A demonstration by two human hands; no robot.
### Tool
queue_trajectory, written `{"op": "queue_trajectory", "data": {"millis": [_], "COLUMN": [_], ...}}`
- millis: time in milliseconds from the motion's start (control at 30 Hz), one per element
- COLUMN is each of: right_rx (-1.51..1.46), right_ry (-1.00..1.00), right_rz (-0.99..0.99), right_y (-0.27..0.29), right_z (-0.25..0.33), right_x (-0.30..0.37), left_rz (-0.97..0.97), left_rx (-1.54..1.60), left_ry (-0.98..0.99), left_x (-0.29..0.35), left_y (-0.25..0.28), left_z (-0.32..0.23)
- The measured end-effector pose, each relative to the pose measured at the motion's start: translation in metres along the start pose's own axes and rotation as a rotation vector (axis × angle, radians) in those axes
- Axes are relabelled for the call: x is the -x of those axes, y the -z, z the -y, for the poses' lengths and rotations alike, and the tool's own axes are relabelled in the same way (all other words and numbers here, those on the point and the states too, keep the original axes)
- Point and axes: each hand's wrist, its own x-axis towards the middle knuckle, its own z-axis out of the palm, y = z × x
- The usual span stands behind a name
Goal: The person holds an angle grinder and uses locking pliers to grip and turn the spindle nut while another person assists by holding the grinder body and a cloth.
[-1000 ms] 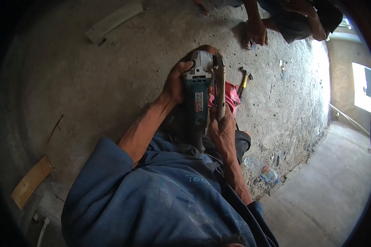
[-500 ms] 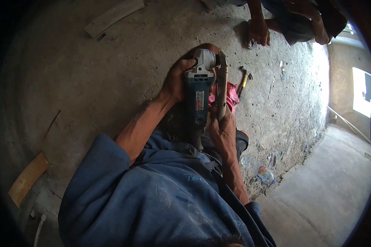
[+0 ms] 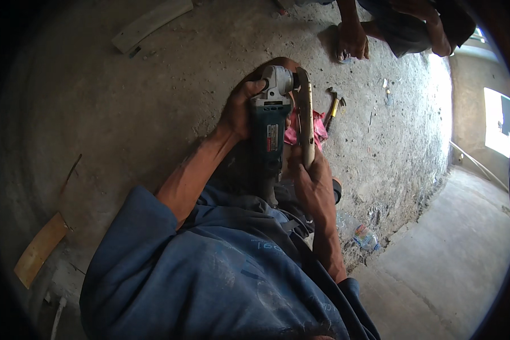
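Note:
In front of my lap an angle grinder [image 3: 270, 133] points away from me, with a green body and a grey metal head. My left hand [image 3: 239, 113] is closed around its head end from the left, thumb on the metal. Alongside the grinder's right side, at the spindle, stands a long, narrow, pale beige piece [image 3: 306, 113], seen nearly edge-on; its exact kind I cannot tell. My right hand [image 3: 310, 173] is closed on the near end of this piece, its fingertips partly hidden. Behind the piece lies crumpled pink material [image 3: 318, 127].
A claw hammer [image 3: 334, 107] with a yellow and black handle lies on the rough concrete floor. A clear plastic bottle [image 3: 366, 238] is near my right forearm. Board pieces lie far left [image 3: 152, 25] and near left [image 3: 41, 249]. Another person's hand [image 3: 353, 41] is at the top right.
My right hand has shifted slightly right and turned at the wrist, still gripping the pale piece. My left hand and the grinder hold nearly the same pose. The view has shifted slightly.

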Motion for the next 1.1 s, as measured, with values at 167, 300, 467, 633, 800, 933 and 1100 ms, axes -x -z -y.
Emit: {"op": "queue_trajectory", "data": {"millis": [167,300,467,633,800,933,1100], "right_rx": [0.103,0.113,0.058,0.038,-0.038,0.019,0.006], "right_ry": [-0.130,-0.172,0.006,0.029,-0.079,-0.074,0.011], "right_rz": [0.101,0.195,0.028,-0.017,0.011,0.002,-0.105], "right_y": [0.027,0.040,0.011,-0.004,-0.008,-0.005,-0.016], "right_z": [0.029,0.043,-0.006,-0.016,-0.028,-0.018,-0.025], "right_x": [0.006,0.001,-0.007,-0.014,-0.019,-0.014,-0.007], "left_rz": [-0.013,0.004,-0.004,-0.063,-0.063,-0.023,-0.028], "left_rx": [-0.047,-0.065,0.020,0.004,-0.055,-0.107,0.045], "left_ry": [0.011,-0.009,-0.016,-0.013,-0.020,-0.005,0.063], "left_x": [-0.001,-0.001,-0.002,0.002,0.000,-0.002,0.003], "left_y": [-0.006,-0.006,-0.022,-0.020,-0.019,-0.011,-0.024], "left_z": [0.000,-0.002,-0.002,-0.001,0.001,0.003,0.006]}}
